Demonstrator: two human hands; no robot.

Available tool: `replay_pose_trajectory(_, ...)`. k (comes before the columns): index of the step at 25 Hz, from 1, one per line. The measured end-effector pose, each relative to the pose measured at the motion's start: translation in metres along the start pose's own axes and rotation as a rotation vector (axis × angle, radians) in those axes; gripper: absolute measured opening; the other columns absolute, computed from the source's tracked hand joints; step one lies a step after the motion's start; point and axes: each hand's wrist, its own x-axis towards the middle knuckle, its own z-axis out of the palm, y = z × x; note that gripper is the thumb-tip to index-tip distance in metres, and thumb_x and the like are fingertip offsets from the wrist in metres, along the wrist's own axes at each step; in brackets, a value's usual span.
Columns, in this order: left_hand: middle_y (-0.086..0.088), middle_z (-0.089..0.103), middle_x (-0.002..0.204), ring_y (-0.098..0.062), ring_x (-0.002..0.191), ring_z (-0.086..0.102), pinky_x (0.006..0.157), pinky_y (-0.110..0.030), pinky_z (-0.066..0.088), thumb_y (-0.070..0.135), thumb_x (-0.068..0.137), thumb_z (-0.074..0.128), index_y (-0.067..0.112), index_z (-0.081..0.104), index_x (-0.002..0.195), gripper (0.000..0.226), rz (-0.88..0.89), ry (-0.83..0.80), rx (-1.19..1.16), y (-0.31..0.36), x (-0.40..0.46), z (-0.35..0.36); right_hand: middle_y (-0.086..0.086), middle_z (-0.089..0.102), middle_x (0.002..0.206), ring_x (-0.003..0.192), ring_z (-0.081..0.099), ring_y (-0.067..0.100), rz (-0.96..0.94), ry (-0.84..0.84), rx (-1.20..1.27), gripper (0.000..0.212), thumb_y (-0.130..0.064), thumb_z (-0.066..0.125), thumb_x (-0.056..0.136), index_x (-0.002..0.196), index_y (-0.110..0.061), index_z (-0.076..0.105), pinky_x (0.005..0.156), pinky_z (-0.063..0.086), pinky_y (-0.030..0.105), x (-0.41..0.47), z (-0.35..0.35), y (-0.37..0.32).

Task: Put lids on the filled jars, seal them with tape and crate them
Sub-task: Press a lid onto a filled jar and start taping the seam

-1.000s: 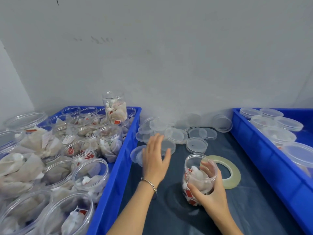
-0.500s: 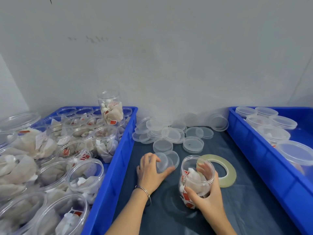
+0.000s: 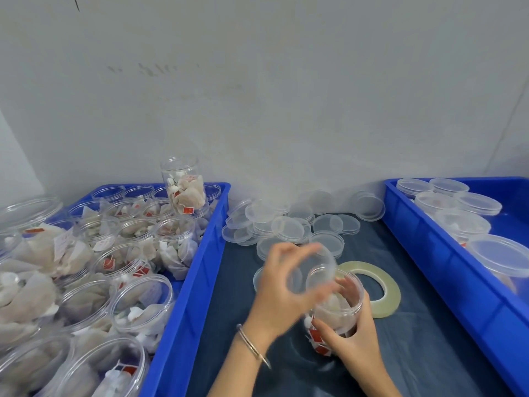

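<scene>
A dark desk [image 3: 415, 353] carried two blue crates: the left crate [image 3: 183, 296] along its left edge was packed with open filled jars, and the right crate [image 3: 446, 267] along its right edge held lidded jars [image 3: 475, 204]. A heap of loose lids [image 3: 289, 227] lay at the desk's far edge. A tape roll [image 3: 380, 293] lay flat near the middle. Just beside it stood the jar [image 3: 337, 313], upright, the right hand [image 3: 357, 342] in a closed grip round its side. The left hand [image 3: 286, 293] pinched a clear lid [image 3: 312, 270], tilted, blurred, over the jar's mouth; I could not tell whether they touched.
</scene>
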Motion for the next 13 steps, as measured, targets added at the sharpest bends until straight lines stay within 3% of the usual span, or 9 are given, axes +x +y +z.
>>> replay_pose_trajectory(2, 0.018, 0.035, 0.122, 0.007, 0.116, 0.043, 0.093, -0.003, 0.034, 0.046, 0.066, 0.078, 0.048, 0.057, 0.118, 0.055, 0.023, -0.176, 0.102, 0.008, -0.010, 0.019, -0.015, 0.059, 0.125, 0.117, 0.057, 0.004, -0.009, -0.009, -0.003, 0.088, -0.007, 0.085, 0.058, 0.131, -0.035, 0.045, 0.087, 0.047, 0.013, 0.001, 0.000, 0.001)
replay_pose_trajectory(4, 0.014, 0.032, 0.125, 0.007, 0.112, 0.044, 0.093, -0.009, 0.038, 0.044, 0.068, 0.077, 0.042, 0.060, 0.121, 0.055, 0.013, -0.096, 0.209, 0.010, -0.010, 0.035, -0.011, 0.062, 0.122, 0.113, 0.059, 0.007, -0.011, -0.008, -0.011, 0.087, -0.002, 0.086, 0.058, 0.129, -0.036, 0.047, 0.085, 0.049, 0.015, 0.001, 0.000, 0.002)
replay_pose_trajectory(7, 0.014, 0.030, 0.120, -0.005, 0.105, 0.052, 0.091, -0.027, 0.048, 0.053, 0.068, 0.073, 0.041, 0.062, 0.119, 0.053, -0.033, -0.092, 0.341, 0.013, -0.002, 0.042, -0.012, 0.063, 0.118, 0.112, 0.060, 0.007, -0.006, 0.009, -0.024, 0.086, -0.008, 0.087, 0.055, 0.127, -0.035, 0.047, 0.086, 0.049, 0.014, 0.000, 0.000, 0.003)
replay_pose_trajectory(10, 0.021, 0.031, 0.121, 0.004, 0.108, 0.048, 0.095, -0.028, 0.046, 0.052, 0.062, 0.079, 0.044, 0.061, 0.119, 0.060, -0.093, -0.190, 0.235, 0.006, 0.003, 0.035, -0.014, 0.062, 0.118, 0.112, 0.059, 0.006, -0.026, 0.015, -0.038, 0.088, -0.001, 0.086, 0.057, 0.125, -0.042, 0.046, 0.086, 0.050, 0.016, -0.001, 0.001, -0.001)
replay_pose_trajectory(13, 0.029, 0.035, 0.127, 0.008, 0.118, 0.043, 0.102, -0.024, 0.041, 0.041, 0.060, 0.086, 0.047, 0.063, 0.116, 0.061, -0.101, -0.319, 0.130, -0.002, 0.011, 0.025, -0.016, 0.061, 0.119, 0.110, 0.060, 0.003, -0.023, 0.008, -0.001, 0.083, -0.019, 0.085, 0.057, 0.127, -0.038, 0.045, 0.082, 0.049, 0.011, -0.001, 0.001, -0.005)
